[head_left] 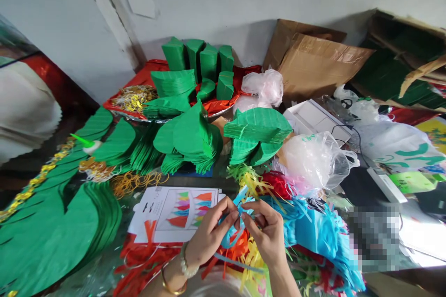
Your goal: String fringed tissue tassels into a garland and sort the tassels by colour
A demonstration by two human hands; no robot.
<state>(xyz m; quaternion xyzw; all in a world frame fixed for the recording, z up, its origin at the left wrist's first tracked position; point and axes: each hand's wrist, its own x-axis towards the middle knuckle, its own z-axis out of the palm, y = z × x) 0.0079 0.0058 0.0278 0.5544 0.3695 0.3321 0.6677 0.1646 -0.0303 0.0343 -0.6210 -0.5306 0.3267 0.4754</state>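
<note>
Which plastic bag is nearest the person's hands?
The crumpled clear bag, just past the red tassels, is nearest the right hand; the pinkish bag sits farther back by the cardboard, and the white printed bag lies farther right.

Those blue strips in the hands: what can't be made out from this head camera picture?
In the head view:
- The blue strip's path between the hands: fingers of the left hand and right hand hide it.
- The small print on the printed sheet: too small to read.
- Whatever lies under the pixelated patch: blurred out.
</note>
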